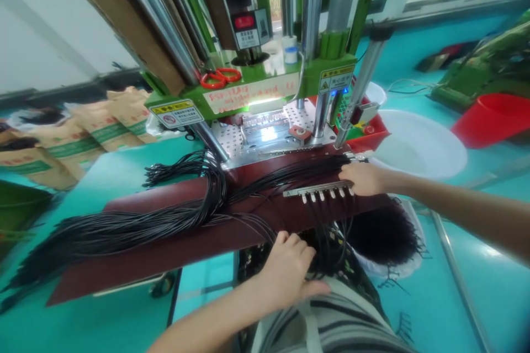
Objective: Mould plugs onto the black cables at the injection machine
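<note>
My right hand (366, 178) is closed at the right end of a bundle of thin black cables (290, 172). Its fingers also lie over the right end of a slotted metal bar (318, 189); what they pinch is hidden. Several pale cable ends sit in a row along that bar, their black leads hanging over the table's front edge. Nearer my lap, my left hand (290, 267) curls around black cables (254, 223), thumb out to the right. A thicker heap of black cables (136, 234) spreads across the left of the dark red tabletop (165, 258).
A green press (269, 85) with steel columns rises behind the table, a metal mould (267, 132) on its bed. Red-handled scissors (221, 78) rest on it. A bin of black parts (383, 231) stands at right, a white basin (422, 143) beyond. Paper sacks (78, 135) line the left.
</note>
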Available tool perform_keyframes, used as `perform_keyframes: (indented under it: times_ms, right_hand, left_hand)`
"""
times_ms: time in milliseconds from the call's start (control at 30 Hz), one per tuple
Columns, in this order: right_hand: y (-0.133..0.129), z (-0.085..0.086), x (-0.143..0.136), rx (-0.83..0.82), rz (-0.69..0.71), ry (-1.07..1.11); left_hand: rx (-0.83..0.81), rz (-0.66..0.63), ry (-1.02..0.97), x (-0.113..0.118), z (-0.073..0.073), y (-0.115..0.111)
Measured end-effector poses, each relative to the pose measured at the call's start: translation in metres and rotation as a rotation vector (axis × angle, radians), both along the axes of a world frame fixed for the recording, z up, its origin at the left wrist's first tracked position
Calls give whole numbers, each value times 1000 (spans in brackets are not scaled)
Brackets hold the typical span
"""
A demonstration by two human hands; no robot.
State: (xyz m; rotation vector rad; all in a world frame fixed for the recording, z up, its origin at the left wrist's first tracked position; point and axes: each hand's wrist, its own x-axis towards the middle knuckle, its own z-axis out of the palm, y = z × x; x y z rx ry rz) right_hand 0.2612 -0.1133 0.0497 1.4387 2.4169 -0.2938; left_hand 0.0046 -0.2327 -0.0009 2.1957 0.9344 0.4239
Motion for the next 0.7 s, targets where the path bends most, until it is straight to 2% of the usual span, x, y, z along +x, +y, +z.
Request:
perform_keyframes:
  times_ms: [133, 233, 300, 433, 533, 600, 700]
  right_hand:
    - [10, 18, -4, 42, -159, 63]
    - [27, 31, -14, 118, -206, 177]
    - [44, 39, -23, 175, -198, 286]
    - [87, 49, -42, 229, -219, 450]
    - [123, 46, -54, 220, -239, 474]
    - [147, 38, -61, 210, -258, 474]
    - [180, 23, -69, 226, -320, 482]
  left_hand:
    - [-33, 33, -62, 8, 3, 3]
    - [-170, 111, -160, 21, 5, 21]
    - [-415, 162, -261, 31, 7, 44]
    - [-1029, 235, -652, 47, 16, 98]
    - [-1181, 203, -832, 58, 16, 129]
    - [-1181, 185, -878, 64, 12, 145]
    - [-1187, 239, -892, 66, 9, 169]
